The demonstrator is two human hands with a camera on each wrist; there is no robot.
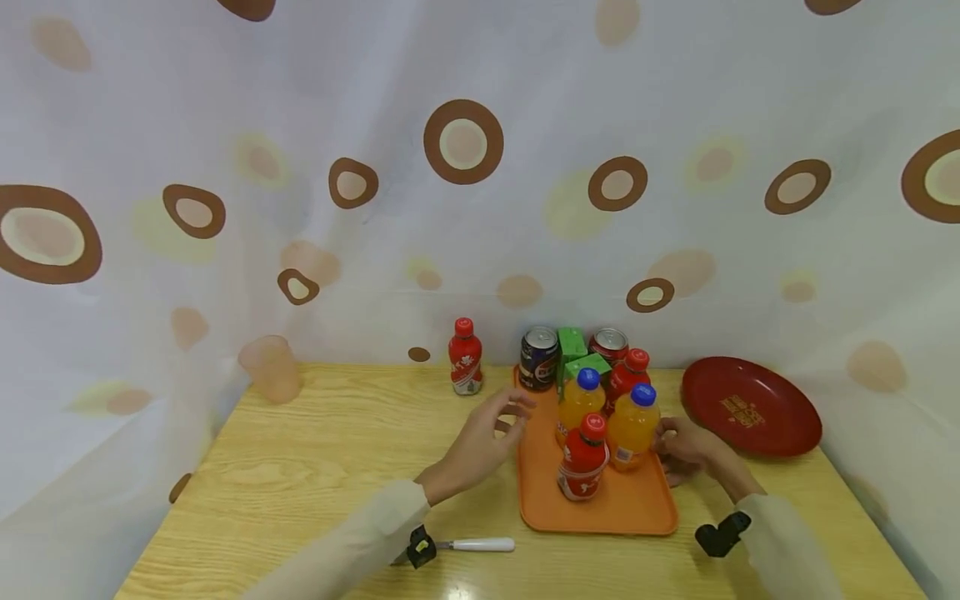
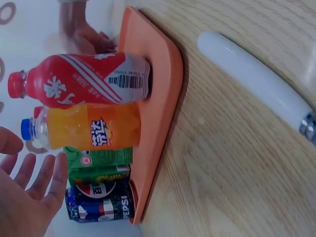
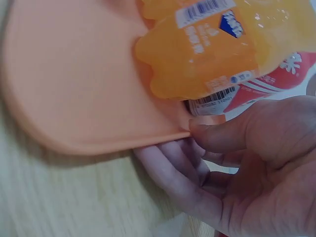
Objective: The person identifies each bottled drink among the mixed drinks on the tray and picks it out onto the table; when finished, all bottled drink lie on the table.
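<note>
Two hands flank an orange tray (image 1: 626, 510). The right hand (image 3: 266, 148) grasps its rim, thumb pressed on top and fingers curled beneath, with the tray wall pinched between them. The left hand (image 1: 476, 446) is released: its fingers are loosely bent and spread, it holds nothing, and it hovers by the opposite edge.

From the right-hand grip the tray stretches leftward and toward the person, lying on the table (image 1: 337, 450). Just left of that grip stands an orange-drink bottle (image 1: 633, 433) with a blue cap; a second such bottle (image 1: 581, 404) is farther left. Nearer the person than these stands a red bottle (image 1: 582, 462). Beyond the grip, toward the back of the tray, are another red bottle (image 1: 622, 382), a dark red can (image 1: 609, 347), green cartons (image 1: 572, 343) and a dark blue Pepsi can (image 1: 538, 362).

Off the tray, a single red bottle (image 1: 466, 367) stands beyond the left hand; a white handle (image 1: 483, 545) lies nearer the person. Right of the right-hand grip and farther back rests a red dish (image 1: 787, 417).
</note>
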